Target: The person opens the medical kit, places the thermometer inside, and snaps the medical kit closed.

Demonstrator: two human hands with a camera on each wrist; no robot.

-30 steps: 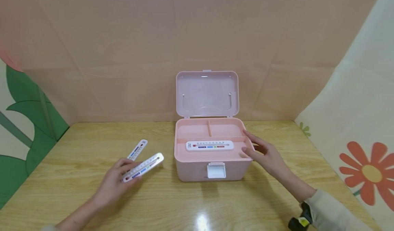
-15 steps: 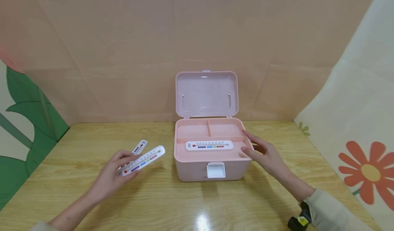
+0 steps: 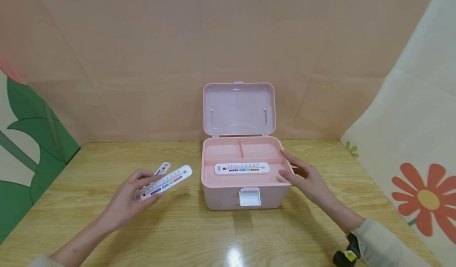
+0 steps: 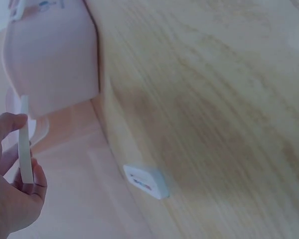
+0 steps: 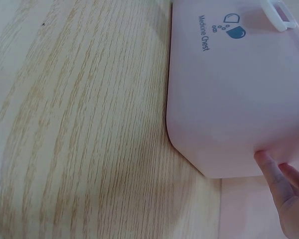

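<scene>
My left hand (image 3: 130,197) pinches a white thermometer (image 3: 169,184) between thumb and fingers, tilted up to the right above the table. In the left wrist view this thermometer (image 4: 24,144) shows edge-on. A second thermometer (image 3: 164,167) lies on the table behind it, partly hidden by the held one; it also shows as a white thermometer (image 4: 145,181) in the left wrist view. My right hand (image 3: 308,180) grips the right rim of a pink medicine chest (image 3: 224,197), thumb over the edge. A third thermometer (image 3: 242,168) lies flat in its tray's front compartment.
The chest's lid (image 3: 239,108) stands raised at the back, and its white latch (image 3: 250,197) hangs at the front. Two smaller compartments (image 3: 261,147) sit at the tray's rear. A wall cloth (image 3: 142,81) rises behind the wooden table (image 3: 199,239).
My left hand has lifted the held thermometer slightly, and it now covers more of the one lying behind. The right hand and the chest stay almost still.
</scene>
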